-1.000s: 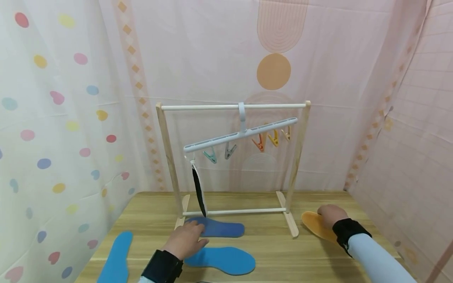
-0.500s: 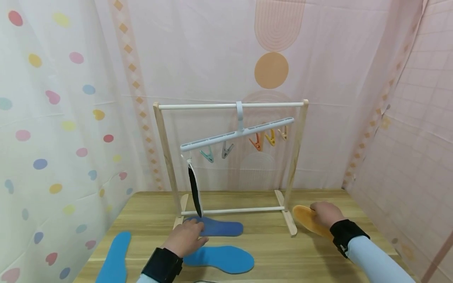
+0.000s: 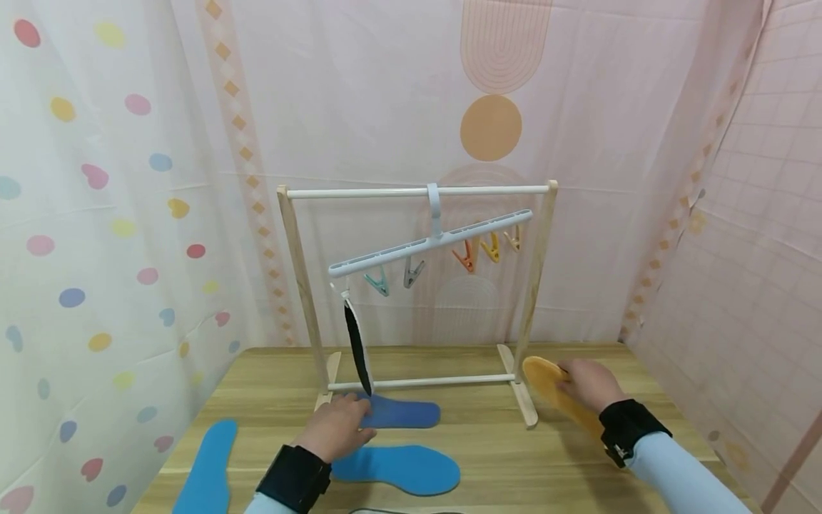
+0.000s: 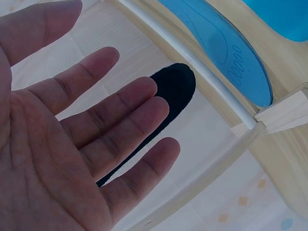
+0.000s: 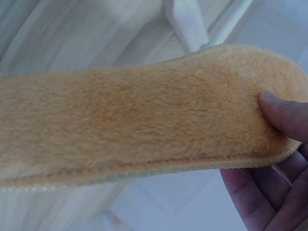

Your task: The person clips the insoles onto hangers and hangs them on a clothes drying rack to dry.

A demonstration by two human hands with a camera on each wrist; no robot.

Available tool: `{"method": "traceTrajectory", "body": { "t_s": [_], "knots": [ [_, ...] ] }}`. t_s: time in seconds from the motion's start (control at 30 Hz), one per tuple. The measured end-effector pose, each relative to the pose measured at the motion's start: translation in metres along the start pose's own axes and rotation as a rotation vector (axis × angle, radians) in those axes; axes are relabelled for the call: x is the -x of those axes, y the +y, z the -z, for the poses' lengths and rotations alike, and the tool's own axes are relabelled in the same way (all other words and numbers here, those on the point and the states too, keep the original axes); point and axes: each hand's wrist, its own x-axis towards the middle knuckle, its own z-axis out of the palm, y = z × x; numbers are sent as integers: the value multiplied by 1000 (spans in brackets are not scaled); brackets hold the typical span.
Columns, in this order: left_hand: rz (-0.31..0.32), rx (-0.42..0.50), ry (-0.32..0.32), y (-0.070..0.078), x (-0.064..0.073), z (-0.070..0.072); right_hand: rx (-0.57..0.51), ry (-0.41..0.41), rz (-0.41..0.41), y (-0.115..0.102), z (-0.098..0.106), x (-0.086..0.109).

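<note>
Head view shows my right hand (image 3: 587,383) pinching the fuzzy orange insole (image 3: 552,389) by one end, lifted beside the rack's foot (image 3: 525,407). My left hand (image 3: 334,428) lies open-fingered by the dark blue insole (image 3: 401,412). Such a thin pinch could let the insole droop and slip; my fingertips are probably hidden underneath.

The orange insole (image 3: 554,394) is fuzzy and fleecy on top, with a stitched edge, and is pinched at one end by the right hand (image 3: 587,384), lifted just off the surface beside the rack's foot. The dark blue insole (image 3: 401,413) lies flat under the rack's lower bar, the left hand (image 3: 334,428) resting on its end.
</note>
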Motion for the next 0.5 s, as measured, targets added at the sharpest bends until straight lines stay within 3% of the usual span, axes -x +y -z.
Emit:
{"method": "traceTrajectory", "body": {
  "t_s": [0.27, 0.5],
  "knots": [
    [8, 39, -6, -1, -2, 0, -56, 66, -45, -11, 2, 0],
    [-26, 62, 5, 0, -4, 1, -54, 133, -24, -25, 10, 3]
  ]
}}
